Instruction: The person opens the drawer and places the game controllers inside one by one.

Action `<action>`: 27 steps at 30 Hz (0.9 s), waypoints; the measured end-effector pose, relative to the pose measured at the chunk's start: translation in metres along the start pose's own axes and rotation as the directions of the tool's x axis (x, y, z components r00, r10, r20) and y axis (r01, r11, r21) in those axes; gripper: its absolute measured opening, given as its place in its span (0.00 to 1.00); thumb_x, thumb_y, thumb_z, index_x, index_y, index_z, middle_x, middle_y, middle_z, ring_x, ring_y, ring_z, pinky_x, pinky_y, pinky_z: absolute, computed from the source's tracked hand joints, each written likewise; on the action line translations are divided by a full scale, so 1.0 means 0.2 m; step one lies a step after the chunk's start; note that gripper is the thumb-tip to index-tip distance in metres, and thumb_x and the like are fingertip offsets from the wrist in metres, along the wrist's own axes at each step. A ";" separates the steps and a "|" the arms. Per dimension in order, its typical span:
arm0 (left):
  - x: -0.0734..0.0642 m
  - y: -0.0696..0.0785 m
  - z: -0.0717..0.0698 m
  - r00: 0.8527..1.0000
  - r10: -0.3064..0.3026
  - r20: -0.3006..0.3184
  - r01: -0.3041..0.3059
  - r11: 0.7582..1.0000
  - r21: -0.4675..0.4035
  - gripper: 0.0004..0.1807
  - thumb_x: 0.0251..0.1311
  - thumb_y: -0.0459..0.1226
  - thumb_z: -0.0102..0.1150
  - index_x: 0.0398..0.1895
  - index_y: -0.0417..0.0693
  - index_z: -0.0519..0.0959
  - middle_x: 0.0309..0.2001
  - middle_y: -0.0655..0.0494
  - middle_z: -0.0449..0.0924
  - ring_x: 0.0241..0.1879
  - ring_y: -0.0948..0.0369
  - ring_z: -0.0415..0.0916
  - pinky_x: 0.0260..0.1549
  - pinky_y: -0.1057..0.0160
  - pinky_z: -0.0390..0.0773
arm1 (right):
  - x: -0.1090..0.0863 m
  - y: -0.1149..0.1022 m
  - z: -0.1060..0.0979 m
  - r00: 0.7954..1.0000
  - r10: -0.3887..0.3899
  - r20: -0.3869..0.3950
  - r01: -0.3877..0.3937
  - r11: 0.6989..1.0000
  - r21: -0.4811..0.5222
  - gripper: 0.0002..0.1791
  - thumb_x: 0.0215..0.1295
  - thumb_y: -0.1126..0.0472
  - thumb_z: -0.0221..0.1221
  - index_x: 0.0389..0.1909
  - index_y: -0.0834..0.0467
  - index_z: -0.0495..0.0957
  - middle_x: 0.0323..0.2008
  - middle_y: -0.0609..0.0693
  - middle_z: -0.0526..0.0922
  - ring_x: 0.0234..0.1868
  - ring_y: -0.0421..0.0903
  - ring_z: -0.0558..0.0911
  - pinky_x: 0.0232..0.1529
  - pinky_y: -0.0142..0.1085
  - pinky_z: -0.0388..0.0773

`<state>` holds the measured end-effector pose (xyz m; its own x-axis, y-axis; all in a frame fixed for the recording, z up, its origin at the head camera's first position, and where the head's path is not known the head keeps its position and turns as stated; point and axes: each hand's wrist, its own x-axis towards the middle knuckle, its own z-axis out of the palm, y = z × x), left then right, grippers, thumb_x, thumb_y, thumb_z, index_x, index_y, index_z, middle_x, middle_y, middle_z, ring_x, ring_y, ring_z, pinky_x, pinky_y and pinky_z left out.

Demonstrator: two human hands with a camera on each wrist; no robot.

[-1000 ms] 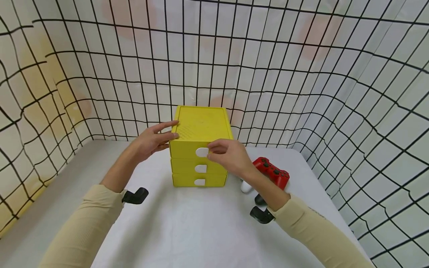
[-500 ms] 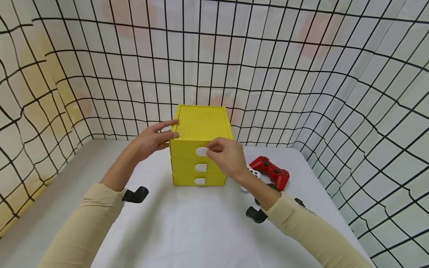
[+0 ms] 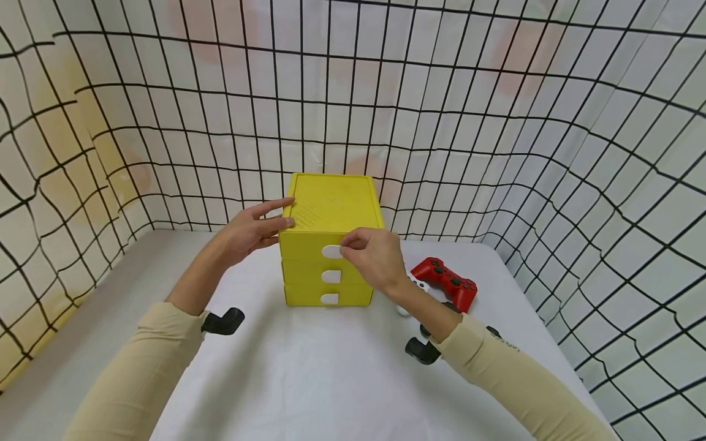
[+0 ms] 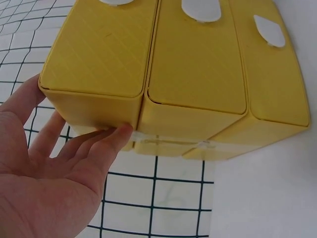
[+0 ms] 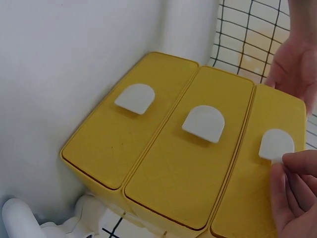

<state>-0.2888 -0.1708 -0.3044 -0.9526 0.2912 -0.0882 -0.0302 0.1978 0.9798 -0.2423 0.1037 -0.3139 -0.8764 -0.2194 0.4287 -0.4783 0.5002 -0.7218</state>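
A yellow three-drawer box (image 3: 333, 199) stands upright, with a white tab handle on each drawer front. All the drawers sit flush. My right hand (image 3: 377, 257) pinches the edge of the top drawer's white handle (image 5: 275, 144) between thumb and fingers, as the right wrist view shows. My left hand (image 3: 245, 229) lies along the box's upper left edge, thumb and fingertips touching its top and side. In the left wrist view the left hand (image 4: 59, 173) has its fingers extended against the side wall.
Right of the box lie a red game controller (image 3: 445, 283) and a white controller (image 3: 417, 283), partly hidden by my right forearm. Dark controller parts (image 3: 493, 331) show around that arm. A black wire-grid pattern covers the white walls (image 3: 342, 86) around the white tabletop (image 3: 331, 380).
My right hand and forearm have shifted slightly left, uncovering more of the white and red controllers. The left hand and the drawers have stayed in place.
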 end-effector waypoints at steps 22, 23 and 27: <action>0.00 0.00 0.00 1.000 0.012 -0.008 -0.012 1.000 -0.013 0.37 0.66 0.48 0.67 0.77 0.67 0.64 0.74 0.53 0.68 0.69 0.55 0.71 0.73 0.50 0.66 | -0.09 -0.05 -0.04 0.994 -0.070 0.089 0.077 0.993 -0.085 0.04 0.65 0.64 0.66 0.34 0.59 0.88 0.32 0.50 0.91 0.34 0.43 0.90 0.37 0.32 0.87; 0.00 0.00 0.00 1.000 0.013 -0.009 -0.013 1.000 -0.014 0.37 0.65 0.48 0.67 0.77 0.67 0.65 0.74 0.53 0.68 0.69 0.55 0.71 0.73 0.50 0.67 | -0.10 -0.06 -0.04 0.993 -0.068 0.092 0.076 0.993 -0.087 0.04 0.65 0.64 0.66 0.34 0.59 0.88 0.32 0.50 0.91 0.34 0.42 0.90 0.36 0.32 0.87; 0.00 0.00 0.00 1.000 0.015 -0.002 -0.016 1.000 -0.012 0.37 0.66 0.48 0.66 0.77 0.66 0.64 0.74 0.53 0.67 0.70 0.56 0.69 0.73 0.50 0.66 | -0.14 -0.07 -0.04 0.993 -0.072 0.098 0.080 0.993 -0.082 0.04 0.65 0.64 0.65 0.34 0.59 0.88 0.31 0.49 0.91 0.33 0.41 0.90 0.35 0.30 0.86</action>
<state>-0.2889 -0.1715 -0.3045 -0.9537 0.2920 -0.0726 -0.0191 0.1818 0.9831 -0.2109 0.1100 -0.3103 -0.8411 -0.3361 0.4238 -0.5406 0.5484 -0.6380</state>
